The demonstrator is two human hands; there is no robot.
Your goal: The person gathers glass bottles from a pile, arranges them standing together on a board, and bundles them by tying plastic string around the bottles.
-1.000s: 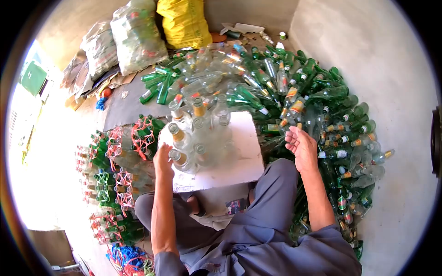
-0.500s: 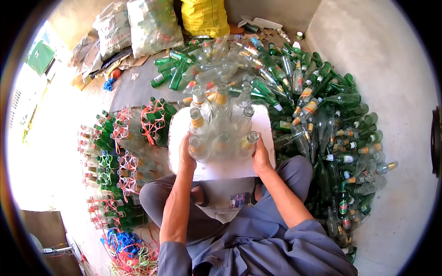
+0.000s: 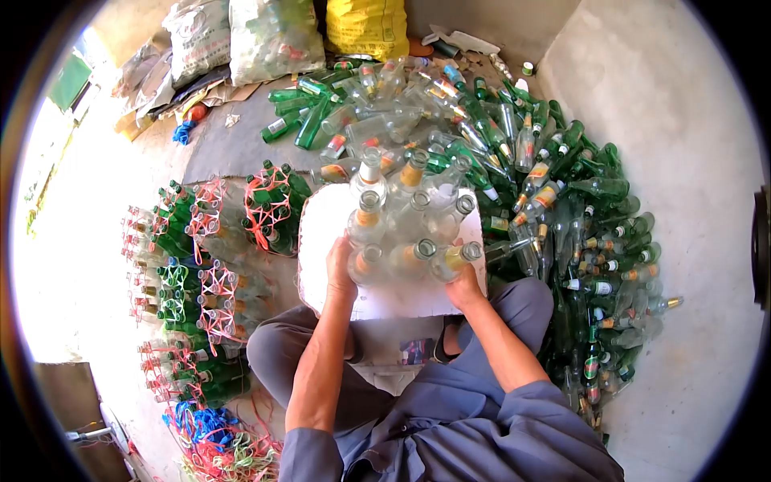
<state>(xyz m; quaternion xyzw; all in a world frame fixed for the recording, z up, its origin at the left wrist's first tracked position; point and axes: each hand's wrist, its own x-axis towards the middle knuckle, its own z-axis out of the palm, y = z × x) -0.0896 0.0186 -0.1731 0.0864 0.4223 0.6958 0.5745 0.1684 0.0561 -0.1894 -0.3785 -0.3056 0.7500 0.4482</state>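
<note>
Several clear glass bottles (image 3: 408,217) stand upright in a tight cluster on a white board (image 3: 325,225) before my knees. Against the near left side of the cluster is my left hand (image 3: 341,269), its fingers partly hidden behind the glass. My right hand (image 3: 466,281) presses on the near right bottle, fingers around its far side. Both hands hold the cluster from its two sides, and some bottles lean slightly.
Green and clear loose bottles (image 3: 594,189) lie heaped behind and right. Tied bottle bundles (image 3: 217,233) stand at left, with coloured cords (image 3: 221,438) below. Filled sacks (image 3: 277,40) and a yellow sack (image 3: 366,28) are at the back. A wall (image 3: 683,161) rises at right.
My right hand has come in from the right to the bottles, and my left hand has closed against them. The cluster has shifted right on the board and drawn tighter.
</note>
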